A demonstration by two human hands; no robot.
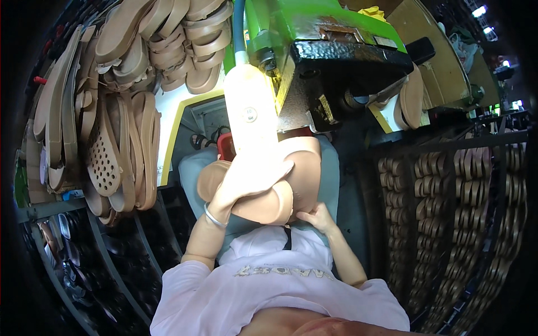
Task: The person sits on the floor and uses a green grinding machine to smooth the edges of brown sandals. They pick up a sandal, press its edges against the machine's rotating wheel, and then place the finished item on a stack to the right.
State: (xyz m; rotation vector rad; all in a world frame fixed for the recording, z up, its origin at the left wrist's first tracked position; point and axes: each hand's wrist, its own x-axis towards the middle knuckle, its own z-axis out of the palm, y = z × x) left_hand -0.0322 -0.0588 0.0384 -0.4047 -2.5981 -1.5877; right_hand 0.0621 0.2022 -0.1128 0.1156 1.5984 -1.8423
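A tan slide sandal (305, 176) with a broad strap is held over my lap, under a bright lamp. My left hand (255, 173) wraps over it from the left, thumb toward its middle; glare washes out the fingers. My right hand (318, 217) pinches its lower right edge near my shirt. A thick tan sole part (263, 206) faces me below my left hand, and a further tan footwear piece (208, 180) rests on the grey-blue cloth on my lap (190, 168). Whether these pieces are joined is hidden by my left hand.
The glowing lamp (249, 101) hangs just above my left hand, beside a green and black machine (347, 64). Tan soles (120, 151) and slides (207, 50) pile up at left. Shoe racks (448, 196) stand on the right; a cardboard box (440, 73) is behind.
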